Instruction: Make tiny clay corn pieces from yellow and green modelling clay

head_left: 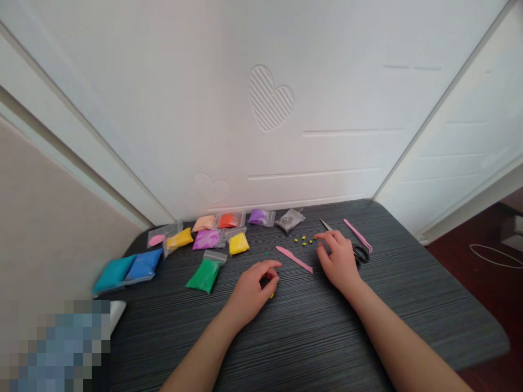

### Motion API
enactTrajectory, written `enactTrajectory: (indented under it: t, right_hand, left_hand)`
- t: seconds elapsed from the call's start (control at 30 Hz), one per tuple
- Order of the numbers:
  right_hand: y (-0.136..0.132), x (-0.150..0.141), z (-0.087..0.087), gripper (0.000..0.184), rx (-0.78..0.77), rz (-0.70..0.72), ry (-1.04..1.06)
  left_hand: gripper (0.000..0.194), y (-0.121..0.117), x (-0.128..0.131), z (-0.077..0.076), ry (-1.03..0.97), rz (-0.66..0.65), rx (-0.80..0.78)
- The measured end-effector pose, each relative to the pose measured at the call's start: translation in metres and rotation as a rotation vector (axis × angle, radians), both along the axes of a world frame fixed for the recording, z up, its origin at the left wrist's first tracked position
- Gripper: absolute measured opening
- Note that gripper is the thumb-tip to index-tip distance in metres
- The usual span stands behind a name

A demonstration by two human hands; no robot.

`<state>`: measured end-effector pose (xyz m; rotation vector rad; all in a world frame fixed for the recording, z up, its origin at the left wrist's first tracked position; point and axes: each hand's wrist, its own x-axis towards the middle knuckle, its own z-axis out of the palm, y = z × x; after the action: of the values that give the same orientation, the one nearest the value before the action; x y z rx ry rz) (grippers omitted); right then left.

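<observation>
My left hand [253, 288] rests on the dark striped table [310, 337], fingers curled round a small yellow bit of clay [271, 295] that only peeks out beneath them. My right hand [338, 260] lies further right, fingers stretched toward several tiny yellow clay pieces [304, 240] and touching the nearest. A pink plastic modelling knife [294, 258] lies between my two hands. Black-handled scissors [356, 250] sit just right of my right hand, partly hidden by it.
Bags of coloured clay line the far left of the table: green [204, 274], blue [143, 265], teal [112, 274], yellow [238, 243], magenta [207, 238], orange [229, 220], purple [259, 216], grey [289, 220]. A pink tool [357, 235] lies by the scissors. A white wall stands behind.
</observation>
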<state>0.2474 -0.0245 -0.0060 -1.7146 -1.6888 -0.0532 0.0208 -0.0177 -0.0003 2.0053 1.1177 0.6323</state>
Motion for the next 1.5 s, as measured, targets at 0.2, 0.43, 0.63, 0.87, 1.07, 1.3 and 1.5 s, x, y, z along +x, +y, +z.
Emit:
enactTrajectory:
  t: [0.2, 0.43, 0.63, 0.87, 1.07, 1.3, 1.5]
  right_hand:
    - [0.0, 0.001, 0.002, 0.022, -0.002, -0.011, -0.003]
    - [-0.005, 0.0, 0.005, 0.021, -0.008, -0.004, 0.023]
    - [-0.009, -0.001, 0.009, 0.021, -0.023, 0.0, 0.038]
    - [-0.014, -0.001, 0.018, 0.022, 0.03, -0.018, 0.065]
    - [-0.021, -0.002, 0.028, 0.024, 0.12, -0.055, 0.06]
    - [-0.024, 0.0, 0.029, 0.033, 0.141, -0.063, 0.067]
    - [-0.023, 0.001, 0.028, 0.032, 0.099, -0.053, 0.052]
  left_hand:
    - [0.031, 0.001, 0.0, -0.002, -0.017, -0.012, -0.002]
    - [0.029, 0.002, 0.001, -0.003, 0.024, -0.002, -0.021]
    - [0.028, 0.004, 0.0, -0.002, 0.028, 0.015, -0.074]
    - [0.021, 0.007, -0.003, 0.0, 0.087, 0.018, -0.071]
    - [0.023, 0.008, -0.005, -0.003, 0.116, -0.017, -0.012]
    - [0.038, 0.011, -0.003, -0.005, 0.156, 0.012, 0.075]
    - [0.042, 0.01, -0.002, -0.006, 0.192, 0.031, 0.073]
